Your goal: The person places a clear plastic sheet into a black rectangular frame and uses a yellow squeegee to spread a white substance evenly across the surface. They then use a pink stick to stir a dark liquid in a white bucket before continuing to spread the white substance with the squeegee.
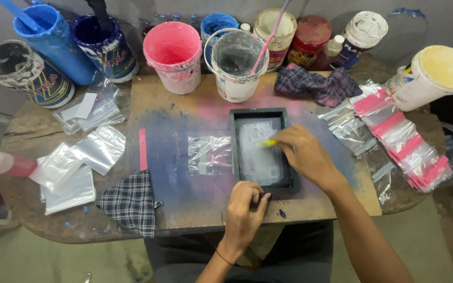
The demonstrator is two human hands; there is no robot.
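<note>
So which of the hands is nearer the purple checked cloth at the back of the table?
Right. The right hand is over the black frame, below the purple checked cloth; the left hand grips the frame's near edge, farther off.

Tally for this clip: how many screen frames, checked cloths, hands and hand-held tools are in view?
Black screen frame: 1
Checked cloths: 2
Hands, left hand and right hand: 2
Small yellow tool, in the right hand: 1
Total: 6

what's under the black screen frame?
A clear plastic bag lies flat on the stained board, its left part sticking out from under the black screen frame. How far it runs beneath is hidden by the frame, right hand and left hand.
</note>
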